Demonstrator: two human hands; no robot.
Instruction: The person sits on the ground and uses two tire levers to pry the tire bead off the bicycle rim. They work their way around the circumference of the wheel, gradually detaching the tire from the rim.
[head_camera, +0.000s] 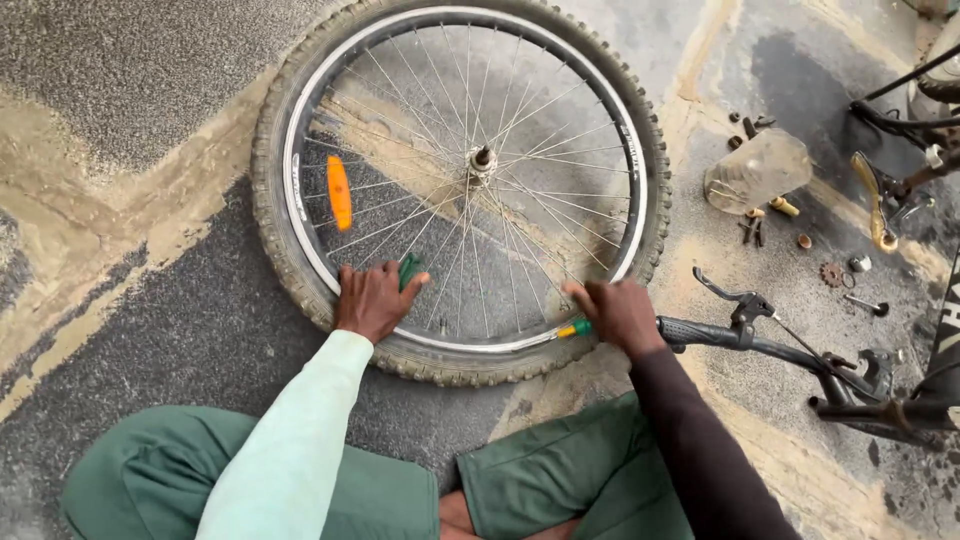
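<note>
Wheel (460, 180) flat on floor (150, 300), near edge by knees. Left hand (372, 298) closed on green tool (410, 270) at rim; right hand (618, 312) gripping green-yellow tool (574, 328) wedged at tyre (450, 362). Handlebar (740, 335) beside right.

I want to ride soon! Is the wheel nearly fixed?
Not yet, I think. The wheel is already off the bike and flat on the ground. The left hand and right hand each work a green tool at the rim. The tyre mostly sits on, and loose parts lie scattered.
</note>
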